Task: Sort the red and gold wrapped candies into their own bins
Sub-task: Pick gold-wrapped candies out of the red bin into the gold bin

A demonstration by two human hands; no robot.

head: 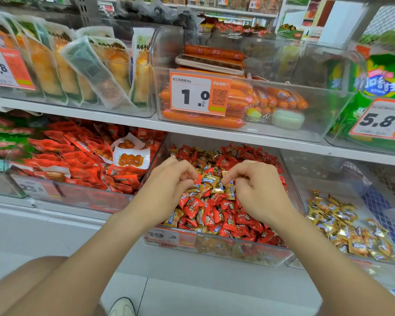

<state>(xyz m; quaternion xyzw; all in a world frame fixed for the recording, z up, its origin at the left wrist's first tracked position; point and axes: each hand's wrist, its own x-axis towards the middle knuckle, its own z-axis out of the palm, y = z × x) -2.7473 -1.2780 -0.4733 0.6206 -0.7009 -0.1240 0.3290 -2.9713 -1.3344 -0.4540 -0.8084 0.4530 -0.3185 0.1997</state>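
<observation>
A clear bin (214, 247) on the lower shelf holds a heap of red wrapped candies (228, 215) mixed with gold wrapped candies (211, 181). Both hands are inside it over the middle of the heap. My left hand (167, 190) has curled fingers pinching at gold candies near the centre. My right hand (255, 190) also curls its fingers and pinches a gold candy at its fingertips. To the right, a second clear bin (292, 263) holds only gold wrapped candies (342, 226).
A bin of red snack packets (82, 160) stands to the left of the candy bin. The shelf above (214, 131) carries a bin of orange sausages (237, 103) with a price tag, pale packets at left, green bags at right. A pale floor and a shoe (122, 306) lie below.
</observation>
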